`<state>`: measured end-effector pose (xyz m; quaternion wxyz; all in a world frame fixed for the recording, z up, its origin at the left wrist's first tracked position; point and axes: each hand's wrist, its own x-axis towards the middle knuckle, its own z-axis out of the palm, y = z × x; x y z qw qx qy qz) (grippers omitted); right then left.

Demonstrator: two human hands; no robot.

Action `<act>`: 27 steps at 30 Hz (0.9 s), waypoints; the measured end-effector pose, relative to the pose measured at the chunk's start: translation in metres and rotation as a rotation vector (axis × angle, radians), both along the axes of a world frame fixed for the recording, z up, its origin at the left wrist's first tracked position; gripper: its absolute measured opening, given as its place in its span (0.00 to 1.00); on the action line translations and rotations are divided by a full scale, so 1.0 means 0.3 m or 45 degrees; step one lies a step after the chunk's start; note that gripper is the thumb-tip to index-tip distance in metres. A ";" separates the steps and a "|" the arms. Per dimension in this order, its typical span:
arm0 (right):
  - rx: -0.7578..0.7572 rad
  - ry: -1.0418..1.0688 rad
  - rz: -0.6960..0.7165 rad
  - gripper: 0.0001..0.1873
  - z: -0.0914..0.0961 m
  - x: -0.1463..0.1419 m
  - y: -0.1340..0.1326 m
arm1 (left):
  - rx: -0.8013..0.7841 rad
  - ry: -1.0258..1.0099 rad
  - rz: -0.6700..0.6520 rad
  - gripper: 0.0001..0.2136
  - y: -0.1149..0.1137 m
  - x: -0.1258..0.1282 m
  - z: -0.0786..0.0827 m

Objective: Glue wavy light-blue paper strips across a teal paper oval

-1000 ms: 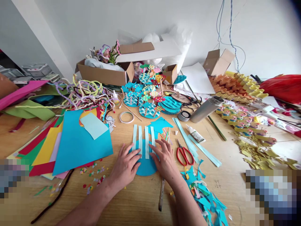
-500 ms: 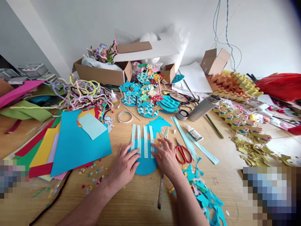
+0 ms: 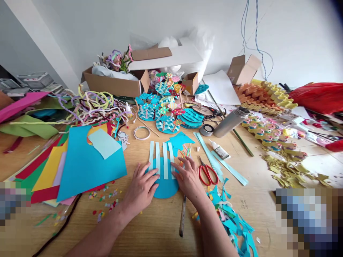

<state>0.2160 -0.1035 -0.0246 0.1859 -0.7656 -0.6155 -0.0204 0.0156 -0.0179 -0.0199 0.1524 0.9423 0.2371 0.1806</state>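
Note:
A round blue paper disc [image 3: 165, 189] lies on the table in front of me. Several pale blue paper strips [image 3: 165, 160] lie across it side by side, their far ends reaching past its edge. My left hand [image 3: 143, 187] rests on the disc's left side, fingers spread and fingertips on the leftmost strips. On the right, my right hand [image 3: 190, 176] lies with fingers apart, its tips at the rightmost strip. Both hands lie flat and grasp nothing. Red-handled scissors [image 3: 208, 175] lie right of my right hand, and a pen [image 3: 183, 217] sits below it.
Loose pale strips [image 3: 233, 169] and a white glue bottle [image 3: 219, 150] lie to the right, with a steel flask [image 3: 232, 122] behind. Blue paper scraps [image 3: 235, 225] are at the lower right. Stacked coloured sheets [image 3: 91, 175] cover the left. Finished paper decorations [image 3: 167, 123] stand at the back.
The whole view has shifted very slightly. My hands and the strips under them stay in the same place.

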 end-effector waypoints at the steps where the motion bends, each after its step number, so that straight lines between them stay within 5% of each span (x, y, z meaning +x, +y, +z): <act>1: 0.000 0.003 0.002 0.16 0.000 0.000 0.000 | -0.001 0.005 -0.003 0.12 0.000 0.000 -0.001; 7: 0.061 0.041 0.028 0.15 0.011 0.005 -0.001 | 0.016 -0.125 0.002 0.12 -0.001 -0.001 0.003; 12: 0.179 0.092 0.023 0.14 0.013 0.017 -0.002 | 0.094 -0.474 0.246 0.14 0.033 -0.024 0.006; 27: 0.177 0.099 0.044 0.15 0.010 0.019 -0.002 | 0.039 -0.258 0.228 0.11 0.051 -0.016 -0.040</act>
